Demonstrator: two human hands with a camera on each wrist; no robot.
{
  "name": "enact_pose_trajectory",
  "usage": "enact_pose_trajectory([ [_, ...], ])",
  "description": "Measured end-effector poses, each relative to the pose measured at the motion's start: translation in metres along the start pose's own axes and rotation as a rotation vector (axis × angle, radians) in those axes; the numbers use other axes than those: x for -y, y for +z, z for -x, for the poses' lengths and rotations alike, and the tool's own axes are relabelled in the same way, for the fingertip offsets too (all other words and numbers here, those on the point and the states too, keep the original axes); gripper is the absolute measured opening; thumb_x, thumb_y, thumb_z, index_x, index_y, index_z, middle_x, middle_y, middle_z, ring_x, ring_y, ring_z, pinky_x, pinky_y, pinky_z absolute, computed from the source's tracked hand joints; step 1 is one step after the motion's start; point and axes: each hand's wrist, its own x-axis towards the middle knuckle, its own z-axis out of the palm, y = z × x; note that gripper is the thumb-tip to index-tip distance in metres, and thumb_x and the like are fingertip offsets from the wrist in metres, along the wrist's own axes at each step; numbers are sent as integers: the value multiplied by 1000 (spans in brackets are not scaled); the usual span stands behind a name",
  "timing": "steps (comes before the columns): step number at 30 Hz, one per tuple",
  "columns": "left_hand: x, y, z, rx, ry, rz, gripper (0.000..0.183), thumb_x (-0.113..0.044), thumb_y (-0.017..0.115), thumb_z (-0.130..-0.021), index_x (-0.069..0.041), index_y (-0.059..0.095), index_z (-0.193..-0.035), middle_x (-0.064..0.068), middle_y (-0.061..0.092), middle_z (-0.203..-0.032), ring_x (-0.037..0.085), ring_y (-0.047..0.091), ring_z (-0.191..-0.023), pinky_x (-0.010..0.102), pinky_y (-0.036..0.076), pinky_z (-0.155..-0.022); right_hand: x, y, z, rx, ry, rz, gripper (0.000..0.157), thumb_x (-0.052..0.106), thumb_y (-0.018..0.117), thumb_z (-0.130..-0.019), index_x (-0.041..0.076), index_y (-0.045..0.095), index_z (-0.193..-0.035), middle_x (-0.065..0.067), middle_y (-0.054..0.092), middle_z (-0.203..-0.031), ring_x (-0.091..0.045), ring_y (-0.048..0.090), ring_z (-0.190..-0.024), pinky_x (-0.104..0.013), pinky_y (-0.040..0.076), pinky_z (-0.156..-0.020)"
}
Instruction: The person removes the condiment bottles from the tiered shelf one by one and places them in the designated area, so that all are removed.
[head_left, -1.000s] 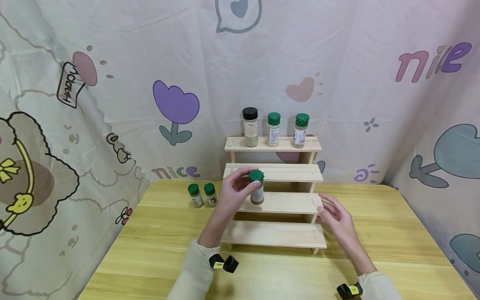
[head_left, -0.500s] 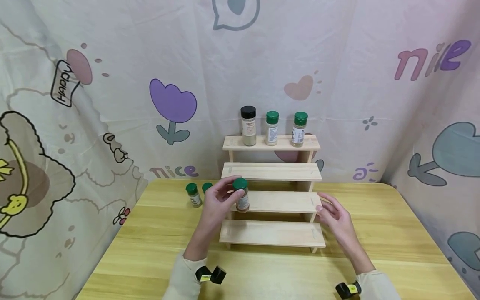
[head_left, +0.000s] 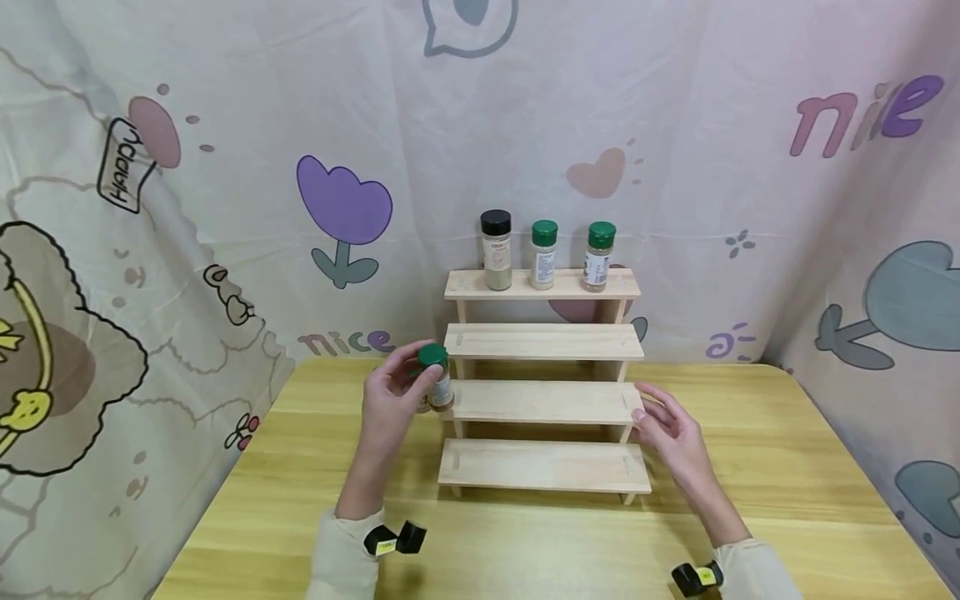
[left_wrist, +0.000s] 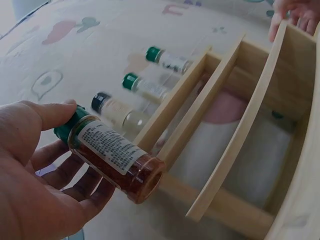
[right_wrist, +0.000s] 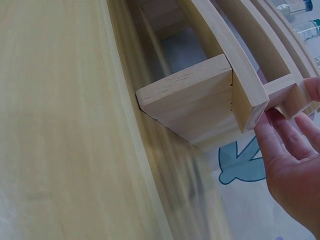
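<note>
Green-lidded jar (head_left: 442,390) is at left of centre in the head view, near the left end of the wooden rack (head_left: 543,402), almost upright; the left grip (head_left: 388,396) is closed about its upper part, thumb in front; a second jar (head_left: 423,406) peeps out behind it, low on its left, above the counter (head_left: 540,550); on the top step, upper centre, stand a black-lidded jar (head_left: 497,254), a middle jar (head_left: 544,260) and a right-hand jar (head_left: 597,262); right of centre, the right grip (head_left: 670,429) has thumb and fingers bent at the end of a lower step

In the left wrist view, the held jar slants across the lower left, lid (left_wrist: 70,125) uppermost; the thumb lies on the lid and the fingers bend beneath, leaving the label (left_wrist: 110,147) and red-brown contents (left_wrist: 136,187) uncovered; I judge it light and stiff, its clear wall smooth and likely slippery; whether glass or plastic I cannot tell, so treat it as breakable; the best hold is probably around the shoulder just under the lid, since a squeeze on the lid alone could twist it

In the right wrist view, at the right edge, that grip is narrowed on the step's end; the rack looks stiff but light enough to shift if bumped
</note>
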Motion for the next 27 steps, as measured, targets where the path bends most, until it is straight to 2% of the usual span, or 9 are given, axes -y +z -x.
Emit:
enact_pose_trajectory([
  [7,3,-24,-6,-79,0,-8,36,-5,74,-95,0,66,-129,12,63,-120,22,63,-107,21,55,-92,2,-2,0,-1,11,3,54,12,63,-104,-1,43,-152,3,68,-126,-11,70,-106,-33,60,-86],
  [15,11,-56,-11,-170,32,76,36,2,71,-94,6,63,-129,5,69,-117,16,67,-105,21,55,-92,1,0,-1,6,6,11,52,12,62,-104,0,44,-151,3,68,-126,-12,70,-106,-33,60,-86],
  [27,18,-93,-16,-333,-54,96,36,-5,75,-93,2,67,-128,6,66,-117,14,67,-102,17,55,-87,1,-1,0,12,-1,14,53,12,62,-104,-2,43,-151,-3,67,-129,-11,70,-107,-32,59,-86],
])
